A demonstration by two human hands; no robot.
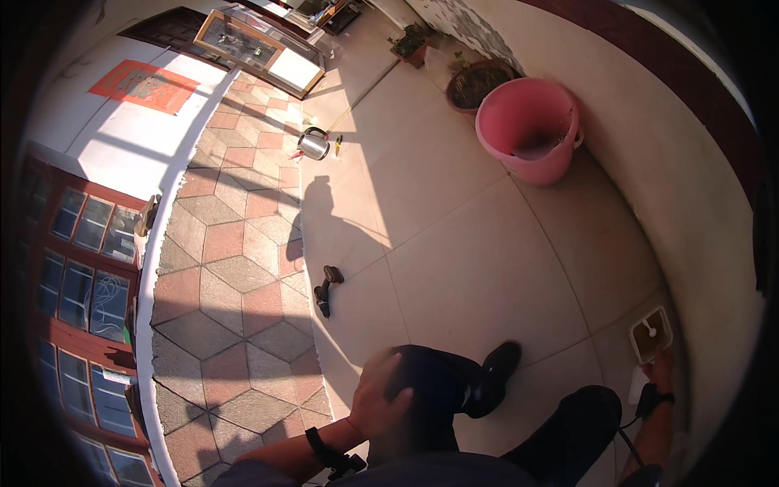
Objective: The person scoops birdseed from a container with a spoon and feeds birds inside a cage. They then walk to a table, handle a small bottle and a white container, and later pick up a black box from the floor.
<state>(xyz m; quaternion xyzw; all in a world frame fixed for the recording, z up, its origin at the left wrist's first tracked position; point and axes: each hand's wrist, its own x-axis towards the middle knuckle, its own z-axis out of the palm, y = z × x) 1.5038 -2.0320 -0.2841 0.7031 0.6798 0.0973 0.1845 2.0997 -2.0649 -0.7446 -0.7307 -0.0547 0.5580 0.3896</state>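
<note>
My left hand (377,395) lies on my left thigh by the knee, fingers apart and holding nothing. Off to the far right, my right hand (661,367) grips the near edge of a small square white container (667,326). Brown contents fill it, and a small white round-ended thing (650,328) shows inside. Whether the container rests on the floor or is lifted, I cannot tell. Beside that hand is a white piece (637,385) of unclear kind. Both wrists wear dark bands.
A pink bucket (535,166) and a planter (466,89) stand along the right wall. Ahead on the floor are a metal kettle (312,145) and dark objects (326,290). A glazed wooden cabinet (260,50) stands far left. My shoe (497,377) is on pale tiles.
</note>
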